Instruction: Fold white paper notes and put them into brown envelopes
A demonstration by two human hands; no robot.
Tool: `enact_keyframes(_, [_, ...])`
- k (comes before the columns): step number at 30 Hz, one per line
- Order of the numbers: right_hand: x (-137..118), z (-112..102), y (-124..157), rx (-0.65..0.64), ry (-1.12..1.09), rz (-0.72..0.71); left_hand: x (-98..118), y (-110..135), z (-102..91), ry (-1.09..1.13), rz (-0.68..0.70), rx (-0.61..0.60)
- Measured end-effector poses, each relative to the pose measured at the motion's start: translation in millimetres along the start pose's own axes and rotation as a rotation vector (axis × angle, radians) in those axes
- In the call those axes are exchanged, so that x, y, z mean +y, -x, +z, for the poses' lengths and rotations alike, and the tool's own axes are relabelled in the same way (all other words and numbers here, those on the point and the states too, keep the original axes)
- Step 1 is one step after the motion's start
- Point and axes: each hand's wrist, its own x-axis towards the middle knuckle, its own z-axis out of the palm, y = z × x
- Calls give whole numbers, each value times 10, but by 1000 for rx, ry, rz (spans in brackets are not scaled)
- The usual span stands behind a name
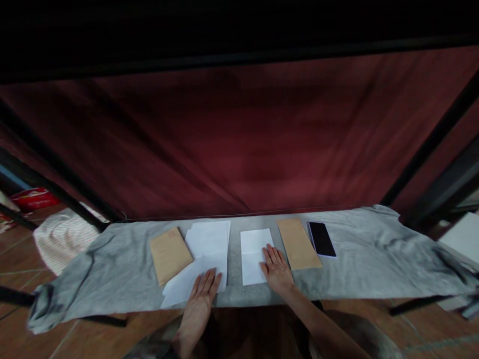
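My left hand (202, 294) lies flat with fingers stretched out on the near edge of a stack of white paper sheets (207, 244). My right hand (276, 269) rests flat, fingers together and extended, on the right edge of a single folded white sheet (253, 252). A brown envelope (169, 253) lies left of the stack. A second brown envelope (297, 243) lies just right of my right hand. Neither hand holds anything.
A black phone (322, 238) lies right of the second envelope. All rest on a grey cloth (112, 269) over a narrow table. A dark red curtain (239, 139) hangs behind, with black frame bars (430, 144) at the sides. A striped cloth (62, 239) lies on the floor at left.
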Motion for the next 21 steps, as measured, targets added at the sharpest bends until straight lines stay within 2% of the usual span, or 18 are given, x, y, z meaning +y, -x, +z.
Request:
enact_keyframes(4, [-8,-17,-2,-19,13,-8,-118,-175,-73,144,65,-117])
enact_keyframes(6, [-12,-38,-12,-50,-2,3,-132,-237,-146,201,70,-136])
enact_keyframes(12, [-38,-101,-9,-75,-45,43,72,-211,-355,273,143,-165])
enact_keyframes(16, [-46,-110,9,-68,-45,46,105,-134,-365,214,72,-181])
enact_keyframes(21, [-43,-107,16,-73,-10,44,-63,-236,-397,195,13,-203])
